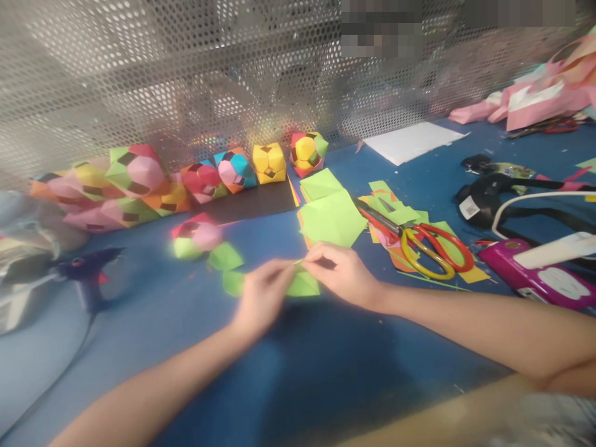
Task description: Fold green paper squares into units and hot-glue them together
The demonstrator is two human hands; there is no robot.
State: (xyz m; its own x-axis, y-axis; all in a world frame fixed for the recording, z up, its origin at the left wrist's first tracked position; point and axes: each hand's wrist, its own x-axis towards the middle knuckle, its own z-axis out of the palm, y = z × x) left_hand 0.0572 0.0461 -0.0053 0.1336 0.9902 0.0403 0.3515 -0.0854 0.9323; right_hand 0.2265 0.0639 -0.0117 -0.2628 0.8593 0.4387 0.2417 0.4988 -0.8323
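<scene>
My left hand (266,287) and my right hand (342,273) meet over the blue table, fingers pinched on a small piece of light green paper (298,262) between them. Below the fingertips shows another green paper (303,284). Folded green pieces (226,256) lie just left of my left hand. Beyond my right hand is a stack of light green paper sheets (331,217). A folded paper ball (198,236) in red, pink and green sits to the left of the hands.
Several folded paper balls (135,171) line the perforated metal panel (186,81). Scissors (426,248) rest on paper scraps at the right, near a purple device (535,273). A glue gun (88,273) with a cable stands at the left. White paper (412,141) lies at the back.
</scene>
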